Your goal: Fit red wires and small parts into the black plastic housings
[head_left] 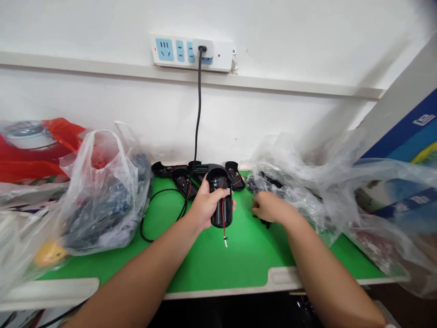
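Observation:
A black plastic housing (216, 214) with an open, hollow face is gripped in my left hand (205, 200), the thumb lying across it. From the housing hang red and black wires (223, 214) ending in a small white connector (226, 243). To the right, my right hand (269, 206) is at the mouth of a clear plastic bag (307, 196), fingers curled down beside small black parts (264, 222). What those fingers hold, if anything, is hidden. Behind the left hand, several similar black housings (234, 176) with thin wires lie against the wall.
A black cable (198, 105) drops from the wall power strip (191, 53) and coils on the green table (239, 269). Filled plastic bags (105, 196) crowd the left side. A blue and white panel (399, 127) stands at the right behind more plastic.

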A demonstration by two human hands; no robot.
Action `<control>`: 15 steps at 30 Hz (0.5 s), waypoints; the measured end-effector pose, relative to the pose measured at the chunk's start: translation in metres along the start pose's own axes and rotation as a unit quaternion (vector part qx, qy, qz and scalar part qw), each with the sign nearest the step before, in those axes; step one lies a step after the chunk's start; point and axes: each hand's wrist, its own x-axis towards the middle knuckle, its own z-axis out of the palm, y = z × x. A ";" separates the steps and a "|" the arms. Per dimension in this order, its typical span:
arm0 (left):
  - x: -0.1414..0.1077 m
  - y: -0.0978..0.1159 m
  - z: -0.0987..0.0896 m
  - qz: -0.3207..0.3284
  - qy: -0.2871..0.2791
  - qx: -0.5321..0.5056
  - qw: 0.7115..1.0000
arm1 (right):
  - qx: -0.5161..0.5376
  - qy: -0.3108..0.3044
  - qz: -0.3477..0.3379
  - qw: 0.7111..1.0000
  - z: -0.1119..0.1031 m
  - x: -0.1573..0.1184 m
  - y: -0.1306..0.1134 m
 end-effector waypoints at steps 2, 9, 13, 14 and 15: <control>0.000 -0.001 0.000 0.007 0.006 0.002 1.000 | -0.019 0.004 -0.001 1.000 0.000 -0.002 -0.005; 0.002 -0.003 -0.002 0.027 0.016 0.011 0.999 | -0.006 0.074 -0.024 0.997 0.002 -0.004 -0.018; 0.002 -0.003 -0.001 0.029 0.023 0.011 0.999 | 0.237 0.130 -0.038 0.962 -0.001 -0.001 -0.014; 0.001 -0.002 0.000 0.030 0.026 0.011 0.999 | 0.347 0.117 -0.032 0.930 -0.002 -0.001 -0.014; 0.001 -0.002 0.000 0.031 0.029 0.012 0.999 | 0.463 0.097 -0.024 0.881 -0.003 -0.001 -0.014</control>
